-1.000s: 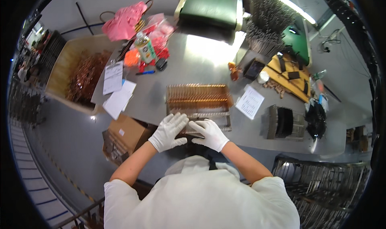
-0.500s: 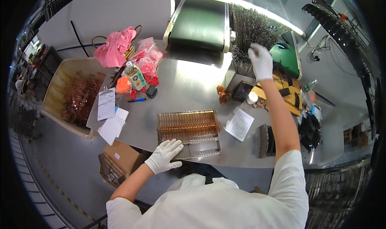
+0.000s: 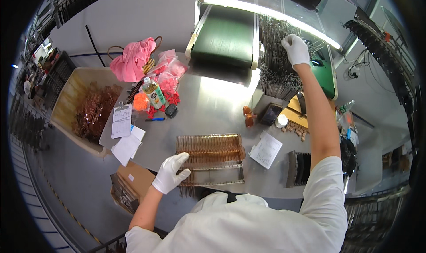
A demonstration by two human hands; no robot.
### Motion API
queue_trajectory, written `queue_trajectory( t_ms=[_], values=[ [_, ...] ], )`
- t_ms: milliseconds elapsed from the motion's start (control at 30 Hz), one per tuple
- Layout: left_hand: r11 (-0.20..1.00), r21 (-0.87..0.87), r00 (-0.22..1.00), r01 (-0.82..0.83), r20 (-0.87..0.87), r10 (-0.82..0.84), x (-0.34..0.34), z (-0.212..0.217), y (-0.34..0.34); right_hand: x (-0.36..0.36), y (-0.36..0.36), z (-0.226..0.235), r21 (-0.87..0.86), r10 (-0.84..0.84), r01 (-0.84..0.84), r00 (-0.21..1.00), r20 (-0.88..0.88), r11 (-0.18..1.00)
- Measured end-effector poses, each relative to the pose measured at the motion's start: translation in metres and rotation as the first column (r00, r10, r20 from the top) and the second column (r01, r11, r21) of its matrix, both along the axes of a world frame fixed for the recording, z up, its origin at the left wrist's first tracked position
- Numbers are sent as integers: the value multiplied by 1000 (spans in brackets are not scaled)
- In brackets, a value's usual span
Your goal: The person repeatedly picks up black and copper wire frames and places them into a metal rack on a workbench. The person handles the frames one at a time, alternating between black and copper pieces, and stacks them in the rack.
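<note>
My left hand (image 3: 171, 174), in a white glove, is at the left end of a metal rack (image 3: 210, 167). Its thumb and fingers are spread apart, with the fingertips at the rack's edge. Amber-brown strips (image 3: 208, 149) stand in a row across the rack's far part. Several thin dark pieces (image 3: 187, 182) stick out at its near left corner, beside the left thumb. My right hand (image 3: 296, 51), also gloved, reaches to the upper part of a dense bunch of thin dark metal rods (image 3: 277, 59). Its fingers are curled together; what they pinch is too small to make out.
A phone (image 3: 270, 114), a white round container (image 3: 281, 121) and a written sheet (image 3: 266, 149) lie right of the rack. Left are a bottle (image 3: 154, 93), a clipboard (image 3: 121, 121) and a tan bin (image 3: 66, 97). A green conveyor (image 3: 224, 37) stands behind.
My left hand has gone from lying flat on the rack to its left end, uncovering thin dark pieces there. My right hand has risen along the rods, its fingers still curled. The view has shifted slightly.
</note>
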State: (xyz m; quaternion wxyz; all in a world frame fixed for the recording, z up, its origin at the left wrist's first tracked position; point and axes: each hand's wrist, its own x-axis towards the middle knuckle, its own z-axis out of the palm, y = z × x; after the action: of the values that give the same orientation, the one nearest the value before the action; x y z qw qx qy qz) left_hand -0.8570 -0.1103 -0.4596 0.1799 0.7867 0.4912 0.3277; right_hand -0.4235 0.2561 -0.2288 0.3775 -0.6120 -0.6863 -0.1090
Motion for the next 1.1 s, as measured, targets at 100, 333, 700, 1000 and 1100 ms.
queue_trajectory(
  t_ms=[100,333,700,1000,1100],
  values=[
    [1000,16,999,20,37,-20,5,6,11,-4,-6,20,-12,2,-3,997,-77,1000],
    [996,33,995,88,44,-89,21,20,25,-19,-4,34,-124,-20,48,976,218,991],
    [999,16,998,33,51,-33,16,19,17,-39,2,33,-43,245,-244,970,7,969],
    [917,226,942,-328,146,301,1,48,73,-144,-111,67,192,651,-633,758,-47,750],
    [863,170,783,-475,531,326,33,117,88,-211,-189,34,141,789,-912,404,463,385]
  ],
)
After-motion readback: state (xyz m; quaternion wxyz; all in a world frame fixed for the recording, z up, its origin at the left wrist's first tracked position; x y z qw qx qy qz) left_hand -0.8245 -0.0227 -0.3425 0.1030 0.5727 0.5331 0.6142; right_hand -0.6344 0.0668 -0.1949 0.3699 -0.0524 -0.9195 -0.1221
